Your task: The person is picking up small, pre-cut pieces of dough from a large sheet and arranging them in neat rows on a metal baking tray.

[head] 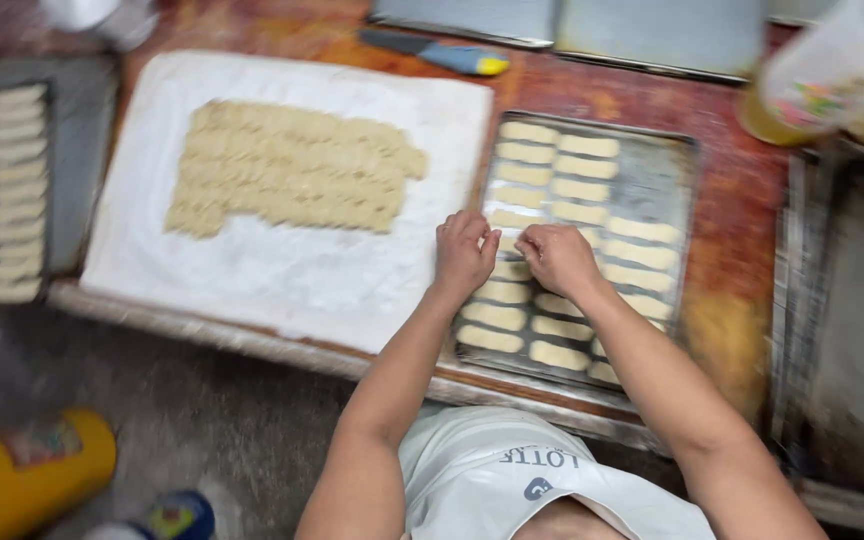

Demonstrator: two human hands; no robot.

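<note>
A worn reddish wooden table carries a rectangular grey metal baking tray filled with rows of pale oblong dough pieces. Over its left middle, the left hand and right hand sit close together, fingers curled down onto the pieces; whether either pinches one is unclear. Beside it, a floured white board holds a cut dough slab.

Yellow labelled container bottom left; labelled jug top right.
</note>
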